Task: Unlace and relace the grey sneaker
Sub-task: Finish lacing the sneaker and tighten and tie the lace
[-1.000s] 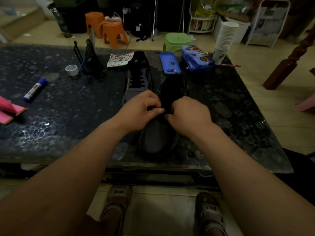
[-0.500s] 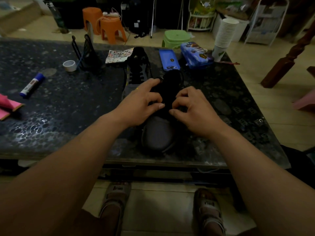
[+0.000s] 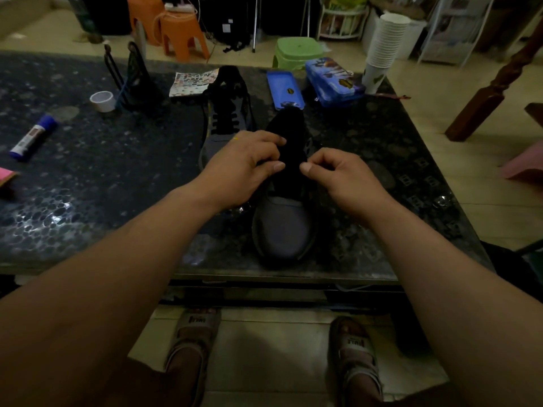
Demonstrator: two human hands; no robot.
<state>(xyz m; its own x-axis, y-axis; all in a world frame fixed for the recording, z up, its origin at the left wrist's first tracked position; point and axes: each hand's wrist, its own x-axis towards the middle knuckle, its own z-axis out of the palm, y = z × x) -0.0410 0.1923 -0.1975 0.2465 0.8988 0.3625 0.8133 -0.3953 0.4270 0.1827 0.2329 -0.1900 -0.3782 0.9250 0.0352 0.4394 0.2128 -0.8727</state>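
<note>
A grey sneaker (image 3: 282,227) is lying toe toward the person. The left hand (image 3: 244,170) and right hand (image 3: 342,177) are each pinching its dark midsection from either side, probably the laces.

Left hand (image 3: 244,168) and right hand (image 3: 338,177) pinch, fingers curled.

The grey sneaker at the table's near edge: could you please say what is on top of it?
The left hand and right hand sit over its dark middle, fingers curled there. The toe is bare. Laces are covered or too dark to see.
</note>
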